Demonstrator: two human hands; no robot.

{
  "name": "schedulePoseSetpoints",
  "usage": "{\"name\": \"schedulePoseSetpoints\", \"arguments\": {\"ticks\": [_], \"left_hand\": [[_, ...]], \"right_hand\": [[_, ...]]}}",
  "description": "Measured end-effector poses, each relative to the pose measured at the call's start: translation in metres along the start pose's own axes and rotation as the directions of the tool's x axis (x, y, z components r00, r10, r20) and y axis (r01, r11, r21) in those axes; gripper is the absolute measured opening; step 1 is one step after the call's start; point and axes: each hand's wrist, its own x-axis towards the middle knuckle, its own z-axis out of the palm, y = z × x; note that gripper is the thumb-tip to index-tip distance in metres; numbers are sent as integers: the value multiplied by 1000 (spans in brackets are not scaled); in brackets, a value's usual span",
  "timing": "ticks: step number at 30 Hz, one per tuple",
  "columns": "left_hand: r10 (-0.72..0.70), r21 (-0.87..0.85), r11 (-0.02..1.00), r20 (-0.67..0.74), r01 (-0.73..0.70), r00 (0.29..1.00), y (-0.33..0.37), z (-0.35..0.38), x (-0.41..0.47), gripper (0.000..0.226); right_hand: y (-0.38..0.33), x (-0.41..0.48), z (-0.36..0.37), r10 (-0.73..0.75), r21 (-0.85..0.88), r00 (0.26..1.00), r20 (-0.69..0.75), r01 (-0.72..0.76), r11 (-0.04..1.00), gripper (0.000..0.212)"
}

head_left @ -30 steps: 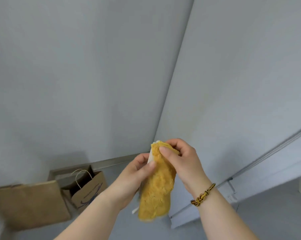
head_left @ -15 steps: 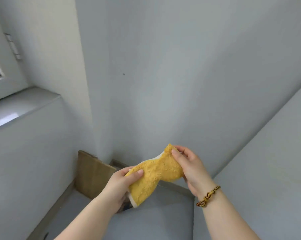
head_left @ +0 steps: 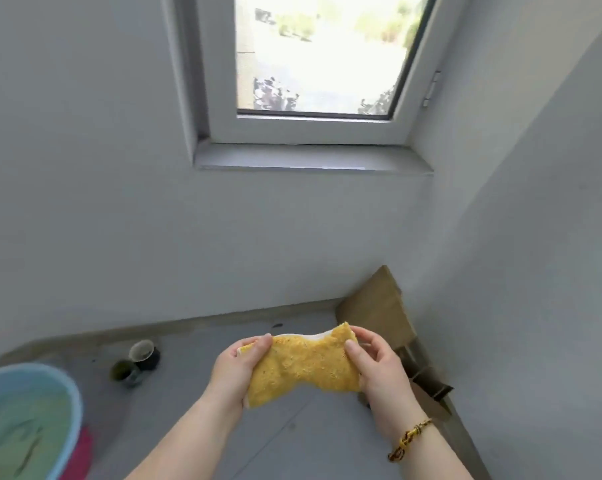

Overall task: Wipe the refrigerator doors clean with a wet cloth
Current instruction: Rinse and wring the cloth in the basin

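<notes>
A fluffy yellow cloth [head_left: 301, 367] with a white backing is stretched level between both hands, low in the middle of the head view. My left hand [head_left: 235, 367] grips its left end and my right hand [head_left: 379, 365], with a braided bracelet on the wrist, pinches its right end. The pale grey surface [head_left: 548, 258] along the right side looks like the refrigerator's side; its doors are out of sight.
A blue basin [head_left: 62, 396] of greenish water sits on the floor at lower left, with something pink under it. Two small dark cups [head_left: 136, 363] stand near the wall. Folded cardboard [head_left: 379, 310] leans in the right corner. A window [head_left: 313, 57] with a sill is ahead.
The view has swung left, away from the grey panels, to the window wall and basin. The cloth went from hanging folded to being spread sideways between both hands.
</notes>
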Motion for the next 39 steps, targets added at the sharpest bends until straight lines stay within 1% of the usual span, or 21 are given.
{"name": "schedulePoseSetpoints", "arguments": {"ticks": [2,5,9,12,15,18,21,23,26,27,30,31,34,36,37,38,39], "left_hand": [[31,-47,998,-151,-38,988,-2,-38,-10,8],[24,-88,995,-282,-51,959,-2,-91,-21,12],[25,-121,989,-443,-87,896,-4,-175,-40,12],[-1,-191,976,-491,-106,871,-2,-242,-57,13],[-39,-241,965,-512,-100,858,-2,-312,-72,13],[-54,-235,969,-522,-82,851,2,-383,-78,18],[-83,-218,975,-547,-46,833,8,-448,-72,21],[-94,-188,982,-560,-16,823,9,-485,-59,23],[-88,-153,988,-572,0,816,-3,-523,-32,10],[-92,-144,990,-590,8,802,-11,-531,-24,10],[-93,-119,993,-658,18,748,-54,-560,16,13],[-102,-121,992,-688,25,719,-70,-569,28,14],[-103,-89,995,-744,55,660,-123,-599,75,24],[-82,-27,995,-763,95,641,-148,-615,109,29],[-36,0,998,-773,57,633,-170,-627,136,31],[-23,24,997,-789,68,615,-170,-630,145,31],[19,45,999,-802,28,597,-181,-639,167,27]], "right_hand": [[9,-3,36,24,-54,993,115,-18,998,14],[18,-8,85,58,-110,971,233,-33,993,18],[31,-19,167,121,-177,918,377,-57,983,16],[45,-36,237,155,-226,879,452,-55,973,16],[60,-57,300,196,-259,855,480,-76,963,17],[78,-80,362,237,-279,843,482,-109,954,13],[99,-99,420,299,-300,848,437,-176,938,9],[111,-103,453,315,-324,858,406,-187,927,9],[134,-91,497,308,-360,866,394,-163,919,13],[143,-85,510,321,-391,863,391,-160,906,15],[203,-52,553,354,-499,848,394,-127,857,21],[226,-43,564,364,-525,839,405,-112,844,22],[302,-15,595,389,-574,818,424,-90,814,25],[340,5,608,399,-585,815,420,-93,806,23],[372,20,619,376,-566,815,442,-72,821,22],[377,27,622,379,-586,816,437,-61,808,22],[397,41,632,370,-594,809,456,-33,804,22]]}}
